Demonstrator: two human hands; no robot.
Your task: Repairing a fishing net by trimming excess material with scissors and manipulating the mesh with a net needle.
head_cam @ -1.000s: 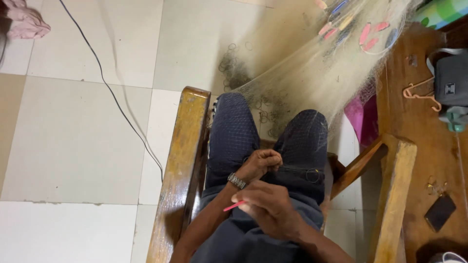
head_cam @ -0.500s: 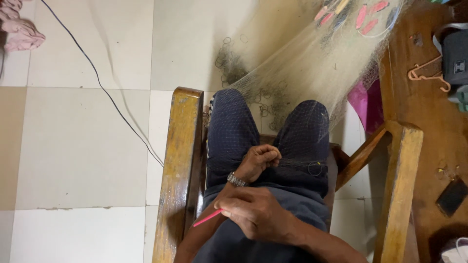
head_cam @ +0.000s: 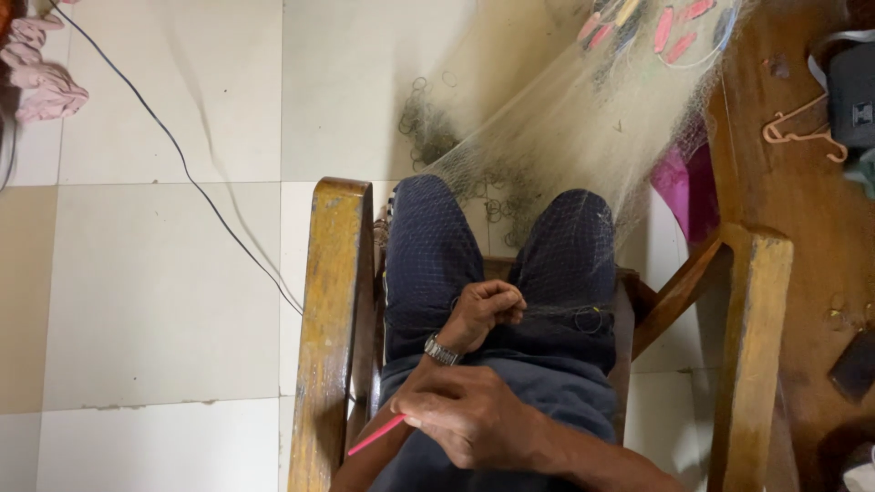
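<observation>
I sit in a wooden chair (head_cam: 333, 319) with a fine pale fishing net (head_cam: 565, 128) stretched from my lap up toward the far floor. My left hand (head_cam: 488, 310), with a wristwatch on its wrist, pinches the net's edge over my dark trousers, beside a small metal ring (head_cam: 588, 319). My right hand (head_cam: 469, 419) is closer to my body. It grips a thin red netting needle (head_cam: 375, 435) whose tip points left and down. Pink floats (head_cam: 670, 32) hang along the net's far end.
Dark metal rings (head_cam: 428, 137) lie heaped on the tiled floor beyond my knees. A black cable (head_cam: 182, 169) crosses the tiles at left, near a pink cloth (head_cam: 46, 82). A wooden table (head_cam: 802, 228) at right carries a hanger (head_cam: 802, 137) and a dark bag (head_cam: 852, 87).
My right hand has drawn back toward my body, taking the red needle down and to the left. My left hand stays pinched on the net.
</observation>
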